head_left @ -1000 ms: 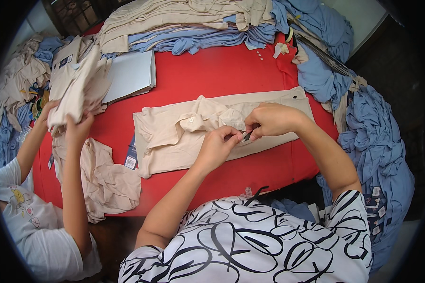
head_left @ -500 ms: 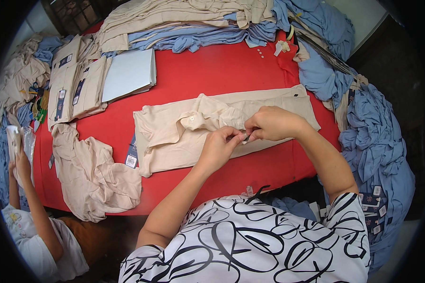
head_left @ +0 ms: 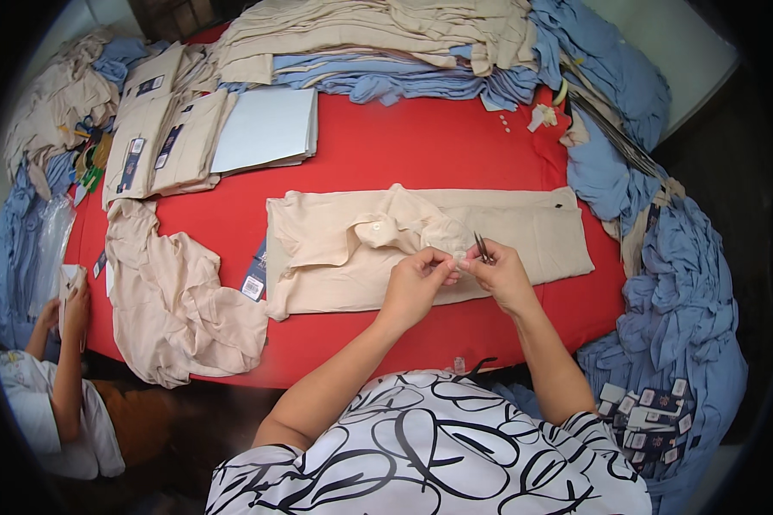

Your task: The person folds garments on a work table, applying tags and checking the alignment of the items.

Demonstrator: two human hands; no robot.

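Observation:
A beige shirt [head_left: 532,232] lies folded lengthwise in front of me, its buttoned placket bunched up near the middle. My left hand [head_left: 416,283] is closed in a pinch at the near side of the bunched part; what its fingertips grip is too small to make out. Close beside it, my right hand [head_left: 500,276] pinches the edge of the cloth between thumb and finger. Dark thread snips [head_left: 482,249] are held in that same right hand, blades pointing away from me. A dark blue tag [head_left: 255,276] sticks out at the shirt's left end.
Red cloth [head_left: 404,142] covers the table. Tagged folded beige shirts [head_left: 180,150] and pale boards [head_left: 264,129] lie at the far left, a loose beige garment [head_left: 185,300] nearer. Blue garments [head_left: 678,283] heap at the right. A co-worker's hands [head_left: 70,307] hold something at the left.
My right hand has turned over and dropped nearer to me; the snips now point up and away from the cloth. The view has shifted, and the co-worker's hands are lower.

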